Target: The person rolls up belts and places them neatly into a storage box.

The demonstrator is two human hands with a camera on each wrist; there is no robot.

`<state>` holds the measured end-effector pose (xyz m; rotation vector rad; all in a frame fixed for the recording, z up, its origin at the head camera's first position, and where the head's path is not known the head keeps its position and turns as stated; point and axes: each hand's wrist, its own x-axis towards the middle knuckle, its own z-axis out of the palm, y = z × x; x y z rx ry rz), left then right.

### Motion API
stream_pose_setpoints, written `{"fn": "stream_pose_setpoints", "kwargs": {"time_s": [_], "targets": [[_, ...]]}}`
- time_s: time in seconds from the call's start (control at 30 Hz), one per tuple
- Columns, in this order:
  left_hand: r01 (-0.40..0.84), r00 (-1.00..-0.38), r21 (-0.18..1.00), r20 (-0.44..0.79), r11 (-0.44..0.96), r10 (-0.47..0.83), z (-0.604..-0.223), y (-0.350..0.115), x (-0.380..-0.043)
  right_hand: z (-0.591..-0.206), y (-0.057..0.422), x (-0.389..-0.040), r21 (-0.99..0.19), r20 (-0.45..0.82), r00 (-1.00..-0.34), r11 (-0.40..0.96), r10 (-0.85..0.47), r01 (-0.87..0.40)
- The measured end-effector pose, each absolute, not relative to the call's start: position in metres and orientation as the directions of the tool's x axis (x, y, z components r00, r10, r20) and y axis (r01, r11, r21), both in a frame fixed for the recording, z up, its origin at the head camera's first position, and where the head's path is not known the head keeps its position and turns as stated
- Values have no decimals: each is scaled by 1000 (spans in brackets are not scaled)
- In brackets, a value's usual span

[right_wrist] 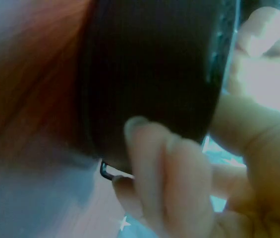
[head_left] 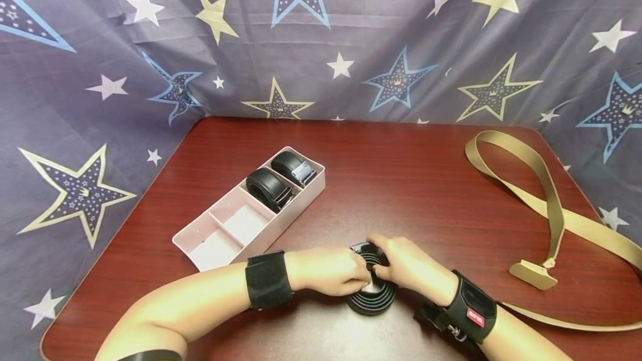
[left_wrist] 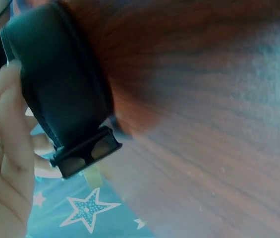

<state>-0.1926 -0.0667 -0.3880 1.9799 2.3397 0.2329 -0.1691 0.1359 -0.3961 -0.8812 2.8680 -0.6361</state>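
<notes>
A black belt (head_left: 372, 304), rolled into a coil, stands on edge-on layers over the table in front of me, between both hands. My left hand (head_left: 328, 271) has its fingers curled at the middle of the coil and pinches the belt there. My right hand (head_left: 406, 261) grips the coil from the right, thumb at its inner turns and fingers along its outer side. In the left wrist view the buckle (left_wrist: 87, 154) hangs at the end of the wide strap. The right wrist view shows fingers (right_wrist: 149, 163) pressed on the strap's flat face.
Left of the hands lies a pale pink divided box (head_left: 291, 217). Its two far compartments hold rolled black belts, one nearer (head_left: 266, 185) and one farther (head_left: 287, 165). A long tan belt (head_left: 582, 224) sprawls over the right side of the reddish-brown table (head_left: 401, 177). Star-patterned cloth (head_left: 351, 38) hangs behind.
</notes>
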Motion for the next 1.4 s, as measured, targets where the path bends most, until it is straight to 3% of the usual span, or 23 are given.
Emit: {"fn": "stream_pose_setpoints", "kwargs": {"time_s": [0.1,0.23,0.33,0.4,0.5,0.6,0.8,1.23,1.4], "targets": [[954,-294,107,174,278,940,-388,-68,-191,-396,137,-168,-404,64,-827,743,-559,-534],[834,-551,196,291,515,782,-389,-66,-191,-397,138,-165,-399,88,-827,741,-555,-540],[670,-728,380,170,638,664,-388,-65,-193,-397,139,-162,-376,119,-824,743,-554,-554],[544,-788,491,22,680,615,-388,-64,-195,-396,139,-160,-361,141,-822,745,-551,-561],[382,-805,592,-165,710,570,-390,-64,-198,-395,139,-156,-347,169,-823,749,-542,-565],[340,-776,632,-229,696,587,-392,-64,-202,-394,139,-154,-346,186,-827,752,-531,-561],[309,-742,702,-244,642,624,-390,-64,-208,-392,140,-151,-343,214,-826,751,-522,-564],[303,-785,712,-190,634,589,-378,-61,-205,-393,140,-146,-236,400,-781,770,-479,-593],[207,-769,782,-241,587,592,-369,-65,-207,-391,145,-151,-224,446,-730,725,-518,-651]]}}
